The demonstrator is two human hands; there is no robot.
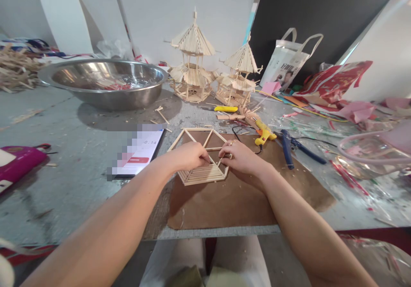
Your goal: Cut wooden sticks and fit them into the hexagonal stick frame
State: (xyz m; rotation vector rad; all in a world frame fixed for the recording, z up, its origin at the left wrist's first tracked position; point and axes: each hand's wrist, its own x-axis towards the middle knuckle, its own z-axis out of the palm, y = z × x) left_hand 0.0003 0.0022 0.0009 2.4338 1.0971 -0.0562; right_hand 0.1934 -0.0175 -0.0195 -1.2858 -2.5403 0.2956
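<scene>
A hexagonal frame of thin wooden sticks (199, 176) lies on a brown board, with spokes meeting near its middle. Its near section is filled with parallel sticks. My left hand (192, 155) reaches over the frame from the left, fingers pinched at a small wooden stick by the upper end of the filled rows. From the right, my right hand (239, 156), with a ring on one finger, has its fingertips closed at a stick beside the same section. The fingers partly hide both sticks. Left of the frame is a phone (141, 152) showing a timer, partly pixelated.
Behind stand two stick pagodas (192, 71) (239, 75) and a large metal basin (105, 81). A yellow glue gun (265, 133), blue pliers (287, 150) and a yellow cutter (225, 108) lie right of the frame. The brown board (221, 210) reaches the table's front edge.
</scene>
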